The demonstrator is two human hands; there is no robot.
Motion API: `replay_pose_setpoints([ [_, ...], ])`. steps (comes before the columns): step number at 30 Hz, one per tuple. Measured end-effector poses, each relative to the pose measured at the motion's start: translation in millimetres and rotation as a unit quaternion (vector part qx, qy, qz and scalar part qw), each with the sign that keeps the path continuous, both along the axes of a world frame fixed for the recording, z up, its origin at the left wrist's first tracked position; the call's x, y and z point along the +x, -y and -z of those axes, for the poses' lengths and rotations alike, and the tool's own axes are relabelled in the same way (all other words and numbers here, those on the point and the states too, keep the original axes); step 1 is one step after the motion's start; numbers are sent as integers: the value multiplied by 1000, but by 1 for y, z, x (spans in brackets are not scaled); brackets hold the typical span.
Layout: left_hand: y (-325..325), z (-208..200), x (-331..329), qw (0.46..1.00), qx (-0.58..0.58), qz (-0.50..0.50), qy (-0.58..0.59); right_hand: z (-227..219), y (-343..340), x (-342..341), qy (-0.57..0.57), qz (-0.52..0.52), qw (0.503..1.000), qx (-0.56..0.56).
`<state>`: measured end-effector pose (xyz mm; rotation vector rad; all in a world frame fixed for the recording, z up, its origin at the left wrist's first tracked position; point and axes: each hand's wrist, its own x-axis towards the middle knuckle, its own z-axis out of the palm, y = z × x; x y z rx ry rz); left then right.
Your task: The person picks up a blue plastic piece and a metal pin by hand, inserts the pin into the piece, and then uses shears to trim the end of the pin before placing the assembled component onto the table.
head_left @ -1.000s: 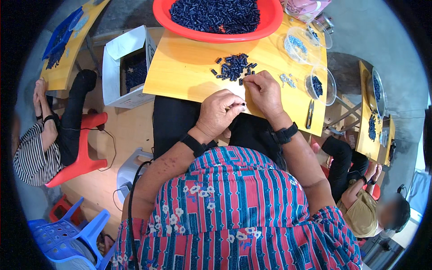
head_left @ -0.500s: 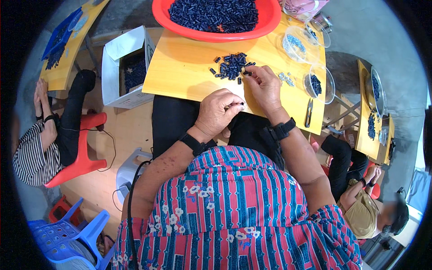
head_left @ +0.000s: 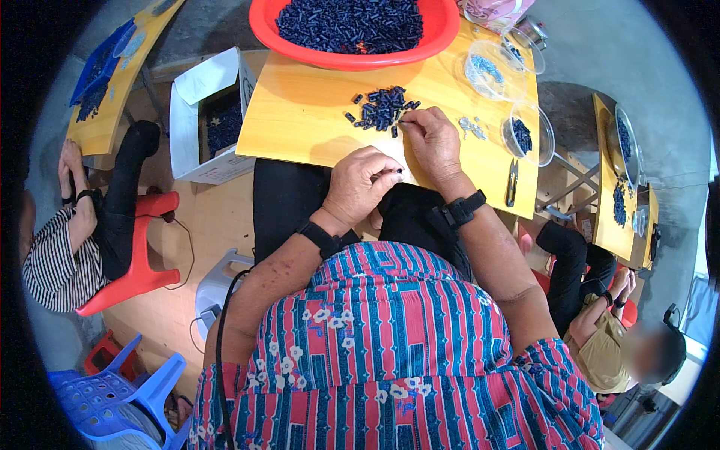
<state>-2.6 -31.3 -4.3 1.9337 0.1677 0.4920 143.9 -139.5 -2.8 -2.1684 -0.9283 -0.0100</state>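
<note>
Fingertips of the right hand (head_left: pixel 431 142) are placed at the near edge of a small pile of dark blue parts (head_left: pixel 381 109), which lies on the yellow wooden tabletop (head_left: pixel 300 120) just beyond that hand. The fingers are drawn together, and one small dark part seems to be pinched there, though it is too small to be sure. The left hand (head_left: pixel 362 184) is held nearer to the body, at the front edge of the tabletop, well short of the pile. Its fingers are curled closed, and a tiny dark piece (head_left: pixel 396 172) is gripped between thumb and fingertips. The two hands are near each other but not touching. A black band is worn on each wrist.

The parts are short, blocky and matt, like moulded plastic. The tabletop is smooth and flat. A few pale, shiny small pieces (head_left: pixel 471 127) are scattered to the right of the right hand.

At the far edge a round red plastic basin (head_left: pixel 442 30) is seen, filled with many more of the same dark blue parts. To the right, a clear round bowl (head_left: pixel 487 71) with light small items and another clear bowl (head_left: pixel 529 135) with some dark blue parts are set. A white cardboard box (head_left: pixel 187 142) with dark blue parts inside stands at the left of the tabletop, lower down.
</note>
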Motion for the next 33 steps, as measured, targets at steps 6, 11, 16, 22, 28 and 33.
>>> replay_pose_setpoints([
  [6, -1, 2, 1, 1000, 12, -3, -7, 0, 11, -1, 72, -39, 992, -95],
  [11, -2, 5, 1, 999, 31, -4, 4, -3, 25, -9, 101, -29, 986, -128],
  [16, -2, 5, 2, 999, 33, -5, 6, 3, 30, -11, 99, -24, 992, -71],
  [22, 0, 7, 1, 1000, -1, -14, -9, 1, 41, -13, -47, -51, 998, 8],
  [28, 1, 11, 0, 999, -18, -28, -16, 12, 52, -12, -311, -22, 931, 190],
  [33, 0, 10, 2, 999, 26, -32, 2, 7, 54, -14, -334, -6, 925, 180],
])
